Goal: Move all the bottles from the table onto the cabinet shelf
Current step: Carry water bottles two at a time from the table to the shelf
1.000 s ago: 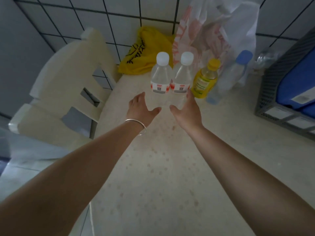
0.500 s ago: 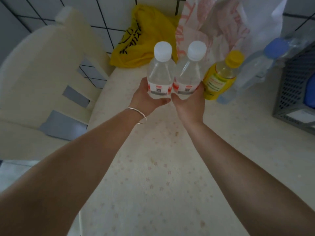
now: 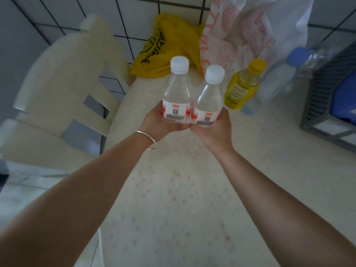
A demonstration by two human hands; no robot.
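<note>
Two clear water bottles with white caps and red-and-white labels are side by side above the table. My left hand (image 3: 162, 125) grips the left water bottle (image 3: 177, 89) round its lower half. My right hand (image 3: 213, 130) grips the right water bottle (image 3: 210, 97) the same way, and that bottle tilts a little to the right. Both bottle bases are hidden in my palms. A yellow bottle (image 3: 241, 84) with a yellow cap stands on the table just right of them. Behind it leans a clear bottle with a blue cap (image 3: 279, 74).
The cream table (image 3: 183, 199) has a faint flower print. A yellow bag (image 3: 173, 47) and a white-and-pink plastic bag (image 3: 246, 31) sit at the back by the tiled wall. A grey mesh crate (image 3: 327, 105) stands at right. A cream chair (image 3: 63, 93) is at left.
Both hands reached the two water bottles, closed round them and have lifted them off the table toward me. The right bottle now tilts.
</note>
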